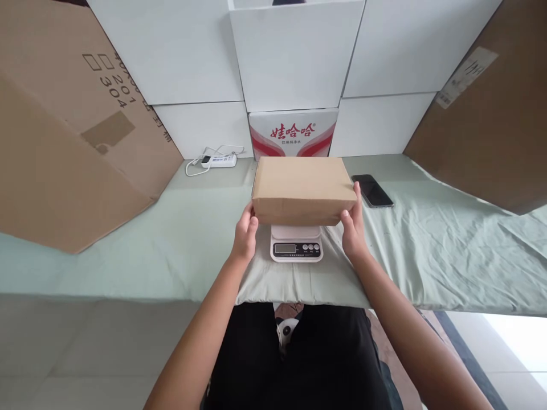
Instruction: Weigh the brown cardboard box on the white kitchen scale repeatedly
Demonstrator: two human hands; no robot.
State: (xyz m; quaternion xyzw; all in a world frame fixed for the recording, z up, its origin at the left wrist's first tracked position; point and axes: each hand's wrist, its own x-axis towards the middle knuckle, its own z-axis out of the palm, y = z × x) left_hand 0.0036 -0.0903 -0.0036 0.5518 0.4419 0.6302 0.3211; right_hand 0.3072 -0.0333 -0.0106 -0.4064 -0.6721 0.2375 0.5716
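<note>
Both hands make the grip here: the left hand presses against the near left corner of the brown cardboard box, and the right hand cups the near right corner, so the box is clasped between the two palms with fingers running up its short ends. Its long axis lies crosswise to the person, left to right, and the two hands sit about equally close to it, one at either end. Going down in size from there: big brown cartons lean at the far left and far right of the desk, which is draped in pale green cloth, with white boxes stacked along the back. The held box sits over the small white kitchen scale, whose display faces the person; whether it rests on the platform or hovers just above, I can't tell. A dark phone lies just right of the box, and a white power strip sits well behind to the left.
</note>
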